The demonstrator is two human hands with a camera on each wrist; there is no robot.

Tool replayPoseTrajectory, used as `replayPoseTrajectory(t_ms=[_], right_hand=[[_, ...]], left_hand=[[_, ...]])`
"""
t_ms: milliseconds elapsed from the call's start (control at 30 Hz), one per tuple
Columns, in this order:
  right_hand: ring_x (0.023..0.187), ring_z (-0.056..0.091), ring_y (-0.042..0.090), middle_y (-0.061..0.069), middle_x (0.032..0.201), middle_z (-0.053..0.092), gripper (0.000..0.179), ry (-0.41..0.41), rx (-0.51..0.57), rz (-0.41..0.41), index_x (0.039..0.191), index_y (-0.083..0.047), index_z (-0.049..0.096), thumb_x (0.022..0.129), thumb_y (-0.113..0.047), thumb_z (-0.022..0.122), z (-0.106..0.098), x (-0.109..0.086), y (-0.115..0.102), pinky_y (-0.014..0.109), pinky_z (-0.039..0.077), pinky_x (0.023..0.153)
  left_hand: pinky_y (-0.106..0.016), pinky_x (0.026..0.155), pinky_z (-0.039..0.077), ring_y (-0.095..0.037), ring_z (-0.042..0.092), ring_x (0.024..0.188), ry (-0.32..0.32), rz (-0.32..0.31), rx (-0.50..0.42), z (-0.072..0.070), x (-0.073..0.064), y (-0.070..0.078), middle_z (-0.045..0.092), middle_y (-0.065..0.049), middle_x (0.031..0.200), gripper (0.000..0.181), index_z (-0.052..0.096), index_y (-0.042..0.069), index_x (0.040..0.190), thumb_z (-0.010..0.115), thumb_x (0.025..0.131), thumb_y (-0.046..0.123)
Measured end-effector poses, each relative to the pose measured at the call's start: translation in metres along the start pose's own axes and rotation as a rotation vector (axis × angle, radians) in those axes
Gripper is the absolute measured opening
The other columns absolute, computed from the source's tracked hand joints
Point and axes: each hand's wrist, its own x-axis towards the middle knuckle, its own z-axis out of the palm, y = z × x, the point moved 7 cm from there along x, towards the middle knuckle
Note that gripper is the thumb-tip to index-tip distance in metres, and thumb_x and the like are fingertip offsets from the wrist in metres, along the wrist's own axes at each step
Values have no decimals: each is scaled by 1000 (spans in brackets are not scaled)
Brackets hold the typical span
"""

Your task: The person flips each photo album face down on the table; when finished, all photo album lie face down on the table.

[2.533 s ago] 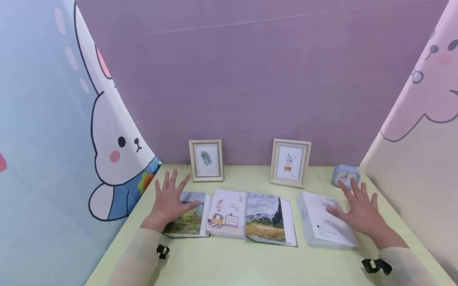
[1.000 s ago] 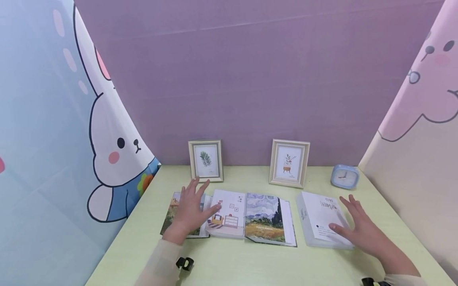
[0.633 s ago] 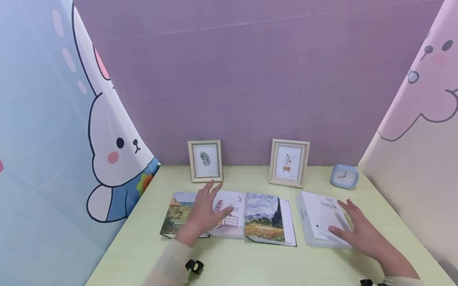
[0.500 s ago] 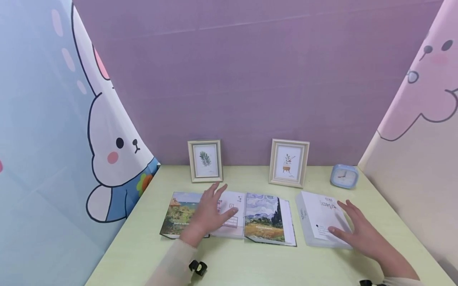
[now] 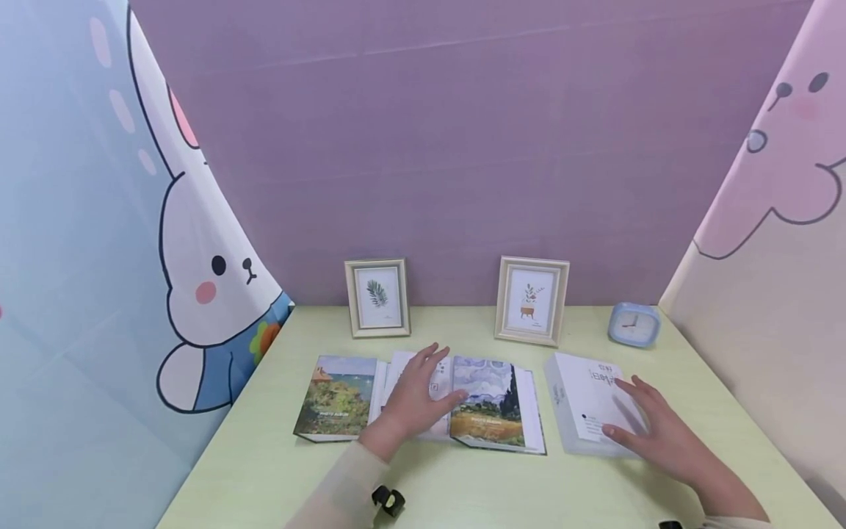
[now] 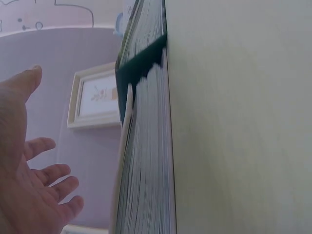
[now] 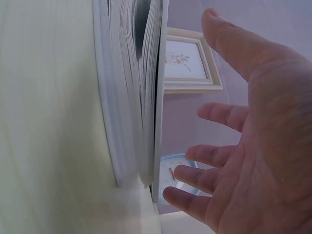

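Observation:
My left hand (image 5: 413, 400) hovers with spread fingers over a white album (image 5: 401, 362), hiding much of its cover. In the left wrist view, the fingers stand apart from the album's page edges (image 6: 148, 146) and hold nothing. To its left lies a photo album with a seaside painting (image 5: 338, 397); to its right lies one with a wheat-field painting (image 5: 487, 404). My right hand (image 5: 670, 441) is held over the right edge of a thick white album (image 5: 588, 411). Its fingers (image 7: 214, 114) are loosely spread and grip nothing in the right wrist view.
Two picture frames, one with a green leaf (image 5: 378, 297) and one with a potted plant (image 5: 532, 301), stand at the back of the pale table (image 5: 502, 492). A blue clock (image 5: 634, 325) sits at the back right. Printed cloth walls surround the table.
My left hand has moved right, from the seaside album across to the white album beside the wheat-field one. My right hand has drawn back a little toward me. The albums have stayed put.

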Motion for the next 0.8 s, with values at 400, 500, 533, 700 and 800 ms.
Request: replayPoseTrajectory(t_ms=[400, 500, 533, 700, 800], right_hand=[[134, 37, 66, 37, 153, 38, 71, -10, 26, -9, 145, -2, 56, 87, -27, 87, 6, -3, 5, 79, 27, 108], [134, 40, 62, 33, 151, 43, 66, -2, 11, -9, 143, -4, 59, 88, -27, 87, 7, -4, 6, 46, 24, 123], [134, 42, 60, 32, 151, 44, 65, 3, 4, -11, 142, -5, 60, 87, -27, 87, 7, -5, 6, 32, 21, 122], [131, 47, 56, 31, 146, 50, 60, 23, -14, -37, 138, -6, 65, 85, -25, 88, 8, -6, 7, 5, 12, 106], [130, 47, 56, 31, 144, 52, 58, 31, -23, -46, 135, -5, 67, 85, -24, 89, 8, -6, 9, 2, 10, 103]], left_hand=[[-62, 118, 36, -37, 37, 150, -82, 12, -143, 28, 6, 25, 29, -8, 170, 83, 36, 24, 164, 71, 96, 55], [-62, 116, 38, -38, 40, 148, -102, 23, -163, 36, 7, 32, 30, -8, 169, 82, 36, 24, 164, 70, 96, 56], [-61, 116, 38, -37, 41, 147, -109, 26, -164, 38, 7, 34, 31, -7, 169, 83, 36, 24, 163, 70, 96, 57], [-55, 118, 38, -31, 41, 148, -131, 30, -159, 50, 10, 40, 34, -2, 167, 85, 38, 24, 162, 67, 94, 65], [-51, 121, 36, -27, 40, 149, -151, 22, -179, 57, 11, 44, 35, 2, 166, 85, 37, 25, 162, 68, 93, 65]])
